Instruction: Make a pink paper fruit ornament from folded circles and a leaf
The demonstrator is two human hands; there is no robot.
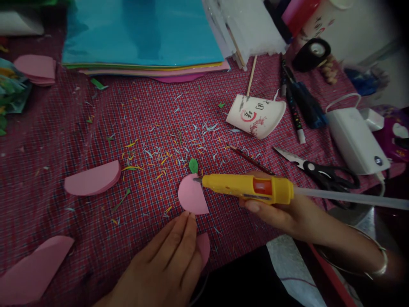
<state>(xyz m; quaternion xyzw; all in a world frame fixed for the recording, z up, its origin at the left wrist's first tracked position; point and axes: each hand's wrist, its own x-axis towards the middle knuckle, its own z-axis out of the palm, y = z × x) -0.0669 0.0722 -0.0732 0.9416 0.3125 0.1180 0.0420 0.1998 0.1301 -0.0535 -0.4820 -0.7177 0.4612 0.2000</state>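
Note:
My right hand (271, 213) is closed around a yellow hot glue gun (236, 185), with a long clear glue stick (345, 197) out of its back. The nozzle touches or hovers just over the upper right of a rounded pink paper piece (191, 196); which of the two, I cannot tell. A small green paper leaf (193, 165) sits at the top of this piece. The fingertips of my left hand (169, 260), held together, grip its lower edge; the thumb is hidden. Another pink paper part (203, 249) shows beside the left hand.
Folded pink pieces (92, 178) lie left on the checked cloth (153, 98), among paper scraps. Black-handled scissors (315, 167), a tipped paper cup (257, 115) and a white box-shaped device (356, 138) are at right. Coloured sheets (143, 34) lie behind.

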